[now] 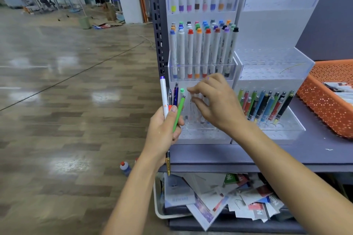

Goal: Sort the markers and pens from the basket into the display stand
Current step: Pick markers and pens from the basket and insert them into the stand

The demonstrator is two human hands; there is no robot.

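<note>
Left hand (164, 129) clenched round bundle: white marker with purple cap (163, 97), green pen (178, 113), dark blue pen (175, 94), gold-tipped pen (168, 164) poking below fist.
Right hand (215, 101) at bottom tier of left clear acrylic display stand (202, 135), fingers curled; grasp blurred, cannot tell.
Middle and top tiers: white markers with coloured caps (204, 51).
Right clear stand (267, 129): coloured pens (267, 105) in bottom tier.
Orange perforated basket (324, 105) on grey shelf (286, 152), far right.

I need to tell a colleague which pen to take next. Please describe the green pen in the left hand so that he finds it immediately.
Start at the clear display stand on the grey shelf; in front of its lower left corner the left hand holds a bunch of pens. The green pen is the rightmost of the bunch, leaning right. It alone has a bright green barrel; beside it are a dark blue pen and a white marker.
</note>
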